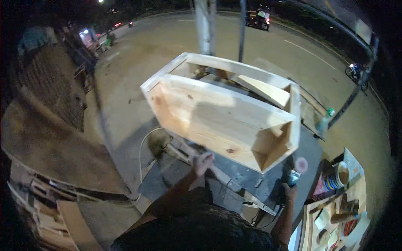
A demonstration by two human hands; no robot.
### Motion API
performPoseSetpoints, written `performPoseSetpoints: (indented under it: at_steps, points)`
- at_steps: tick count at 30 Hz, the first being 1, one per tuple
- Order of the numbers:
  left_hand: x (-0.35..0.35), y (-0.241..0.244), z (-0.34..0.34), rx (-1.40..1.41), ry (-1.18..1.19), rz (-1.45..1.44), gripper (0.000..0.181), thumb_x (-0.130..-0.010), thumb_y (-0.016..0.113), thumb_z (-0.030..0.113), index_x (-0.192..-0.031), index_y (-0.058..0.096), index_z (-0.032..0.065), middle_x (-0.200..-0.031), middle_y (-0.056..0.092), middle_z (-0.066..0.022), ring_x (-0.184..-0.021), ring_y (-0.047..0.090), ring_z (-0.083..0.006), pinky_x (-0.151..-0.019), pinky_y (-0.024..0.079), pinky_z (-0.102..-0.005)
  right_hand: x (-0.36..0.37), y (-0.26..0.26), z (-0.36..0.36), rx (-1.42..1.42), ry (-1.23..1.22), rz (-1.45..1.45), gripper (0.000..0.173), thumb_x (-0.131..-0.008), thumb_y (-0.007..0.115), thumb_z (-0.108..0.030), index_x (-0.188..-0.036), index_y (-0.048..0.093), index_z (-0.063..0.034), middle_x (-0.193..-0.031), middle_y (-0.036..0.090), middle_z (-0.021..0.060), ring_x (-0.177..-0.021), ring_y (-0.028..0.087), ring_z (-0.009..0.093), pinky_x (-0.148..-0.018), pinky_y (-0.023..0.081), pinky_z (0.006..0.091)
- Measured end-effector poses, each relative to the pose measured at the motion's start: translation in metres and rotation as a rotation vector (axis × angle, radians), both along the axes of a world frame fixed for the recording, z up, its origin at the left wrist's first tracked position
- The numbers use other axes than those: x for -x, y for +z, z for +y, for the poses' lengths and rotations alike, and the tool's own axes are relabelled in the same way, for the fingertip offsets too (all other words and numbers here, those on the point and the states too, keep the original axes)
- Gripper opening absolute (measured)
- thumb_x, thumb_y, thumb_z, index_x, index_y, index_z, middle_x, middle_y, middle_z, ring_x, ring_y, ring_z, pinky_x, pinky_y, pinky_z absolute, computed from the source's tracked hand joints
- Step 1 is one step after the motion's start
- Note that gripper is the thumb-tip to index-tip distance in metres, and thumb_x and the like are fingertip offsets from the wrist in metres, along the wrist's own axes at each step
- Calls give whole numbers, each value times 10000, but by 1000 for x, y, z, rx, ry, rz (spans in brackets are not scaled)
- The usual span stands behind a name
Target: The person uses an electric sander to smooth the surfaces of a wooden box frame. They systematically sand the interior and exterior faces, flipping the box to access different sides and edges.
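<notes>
A pale wooden cabinet carcass (201,103) with one long divider lies on a dark work table (245,169) in front of me. Inside its far compartment a loose tapered wooden board (262,89) rests at a slant. My right hand (289,189) grips a power tool (294,177), apparently an angle grinder, whose round pinkish disc (301,165) points away from me, beside the carcass's right corner. Close to the carcass's near edge is my left hand (202,164), fingers curled; blur hides whether it touches the wood.
To the right, a bench (336,200) carries tubs and jars, including an open white bucket (343,174). A green-capped bottle (323,120) stands beyond the table. A pale cable (141,157) loops at left. Posts (204,28) rise behind; motorcycles (259,18) are on the road.
</notes>
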State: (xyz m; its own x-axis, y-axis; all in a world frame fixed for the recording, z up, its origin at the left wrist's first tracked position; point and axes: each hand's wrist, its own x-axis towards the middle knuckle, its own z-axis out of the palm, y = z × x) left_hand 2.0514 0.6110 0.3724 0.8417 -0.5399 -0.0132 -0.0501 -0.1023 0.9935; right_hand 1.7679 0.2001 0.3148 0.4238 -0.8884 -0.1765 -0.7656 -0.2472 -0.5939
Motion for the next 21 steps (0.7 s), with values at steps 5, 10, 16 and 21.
performPoseSetpoints:
  at_steps: [5, 10, 16, 21]
  points:
    - [-125, -26, 95, 554, 507, -116, 288, -945, 530, 274, -1134, 539, 56, -952, 585, -44, -795, 547, -160, -686, 466, -277, 13, 0, 40, 480, -56, 275, 765, -714, 711, -530, -1238, 515, -9, -1091, 601, 242, -1018, 577, 405, -887, 448, 457]
    - [-188, 100, 137, 334, 911, -99, 532, -951, 484, 409, -1309, 434, 19, -1214, 543, -121, -1038, 550, -230, -893, 439, -365, -11, 2, 81, 278, -74, -528, 483, -857, 651, -240, -1241, 484, 1, -1152, 555, 188, -1033, 543, 313, -907, 438, 382]
    - [-293, 98, 182, 209, 626, -433, 492, -920, 573, 315, -1302, 428, 41, -1187, 534, -122, -1064, 523, -198, -904, 429, -341, -147, 48, 163, 281, -151, -922, 488, -890, 625, -116, -1287, 374, 20, -1214, 475, 155, -1057, 464, 219, -894, 428, 339]
    - [-312, 96, 165, 1, 576, -446, 522, -899, 597, 317, -1282, 439, -1, -1198, 519, -204, -1085, 518, -308, -925, 407, -403, -160, 25, 130, 418, -300, -814, 360, -913, 611, -242, -1099, 453, 22, -1095, 533, 158, -931, 472, 207, -851, 433, 358]
